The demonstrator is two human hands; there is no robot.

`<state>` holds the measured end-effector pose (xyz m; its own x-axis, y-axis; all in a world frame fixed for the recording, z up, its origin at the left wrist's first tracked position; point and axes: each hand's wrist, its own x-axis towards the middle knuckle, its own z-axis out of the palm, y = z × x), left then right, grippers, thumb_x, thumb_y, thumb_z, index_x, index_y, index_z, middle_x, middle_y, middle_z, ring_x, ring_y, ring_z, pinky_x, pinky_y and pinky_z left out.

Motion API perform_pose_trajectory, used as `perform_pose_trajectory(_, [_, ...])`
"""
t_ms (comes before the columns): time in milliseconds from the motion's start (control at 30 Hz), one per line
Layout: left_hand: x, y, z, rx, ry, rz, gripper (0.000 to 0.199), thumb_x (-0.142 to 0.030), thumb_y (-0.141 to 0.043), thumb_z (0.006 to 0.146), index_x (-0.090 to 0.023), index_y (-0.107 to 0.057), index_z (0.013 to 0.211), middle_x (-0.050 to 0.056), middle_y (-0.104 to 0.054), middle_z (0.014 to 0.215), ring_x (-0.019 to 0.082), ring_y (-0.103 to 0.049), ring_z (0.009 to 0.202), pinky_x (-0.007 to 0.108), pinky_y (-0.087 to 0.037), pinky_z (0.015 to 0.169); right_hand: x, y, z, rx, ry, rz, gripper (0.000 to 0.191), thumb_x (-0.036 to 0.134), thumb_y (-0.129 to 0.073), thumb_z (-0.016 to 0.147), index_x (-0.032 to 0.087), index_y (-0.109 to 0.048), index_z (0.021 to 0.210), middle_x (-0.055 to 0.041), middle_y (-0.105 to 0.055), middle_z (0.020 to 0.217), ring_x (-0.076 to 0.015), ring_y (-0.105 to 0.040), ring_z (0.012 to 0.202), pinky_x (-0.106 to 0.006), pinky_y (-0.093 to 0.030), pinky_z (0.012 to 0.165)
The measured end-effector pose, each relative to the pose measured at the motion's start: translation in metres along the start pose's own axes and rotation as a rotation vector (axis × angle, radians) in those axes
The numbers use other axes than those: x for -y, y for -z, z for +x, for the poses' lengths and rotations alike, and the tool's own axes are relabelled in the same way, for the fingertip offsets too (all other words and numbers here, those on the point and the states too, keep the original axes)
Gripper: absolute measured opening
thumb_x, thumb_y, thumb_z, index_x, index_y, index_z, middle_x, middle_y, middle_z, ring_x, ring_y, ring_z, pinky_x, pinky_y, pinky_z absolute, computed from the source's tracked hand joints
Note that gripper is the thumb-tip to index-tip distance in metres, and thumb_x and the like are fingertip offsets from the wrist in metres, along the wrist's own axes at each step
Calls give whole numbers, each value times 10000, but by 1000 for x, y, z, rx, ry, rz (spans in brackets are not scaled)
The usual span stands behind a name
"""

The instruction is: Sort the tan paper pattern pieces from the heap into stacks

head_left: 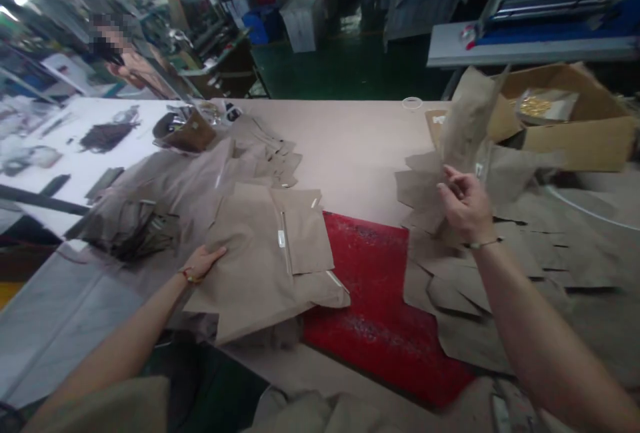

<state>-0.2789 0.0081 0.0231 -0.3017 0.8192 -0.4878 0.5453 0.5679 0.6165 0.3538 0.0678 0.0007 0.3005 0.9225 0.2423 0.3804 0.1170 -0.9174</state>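
My left hand lies flat with its fingers apart on a folded taupe fabric garment, which has a white tag and a long zip-like strip. My right hand is raised over a heap of cut taupe fabric pieces. It grips a loose taupe fabric piece that hangs up and back from my fingers. A red mat lies between my hands, partly under the folded garment and the heap.
The beige work table holds more taupe fabric and a dark fabric bundle. A cardboard box with gold items in plastic stands back right. Another person stands beyond a white table on the far left.
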Motion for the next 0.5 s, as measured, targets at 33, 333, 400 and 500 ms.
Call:
perform_pose_trajectory(33, [27,24,12,10,1,-35,635,-487,-801,702,-48,-678,1144,199,-716,1194,311,-684,1116,369,-535,996,29,-46,-19,102,36,64,157,336,-580,939,233,-463,920,-175,-498,1494,-195,-566,1309,-395,-442,1101])
perform_pose_trajectory(333, [208,203,111,-78,67,65,599,-376,-668,823,-72,-585,1332,191,-673,1281,305,-637,1219,410,-489,1065,265,-503,-258,761,119,22,113,281,-580,944,172,-550,941,-136,-626,1275,-268,-560,1234,-486,-444,1054])
perform_pose_trajectory(400, [221,231,119,-195,-5,139,717,-398,-669,832,-79,-485,1448,210,-599,1393,310,-569,1320,407,-438,1120,295,-570,-304,894,71,-69,143,315,-587,953,177,-579,994,-119,-617,1289,-291,-547,1243,-564,-437,1040])
perform_pose_trajectory(500, [217,246,117,-259,-81,94,788,-507,-599,891,-95,-379,1525,234,-551,1440,304,-545,1350,406,-440,1114,323,-634,-352,1012,32,-130,190,316,-555,967,197,-594,1109,-114,-582,1367,-322,-478,1338,-692,-378,1044])
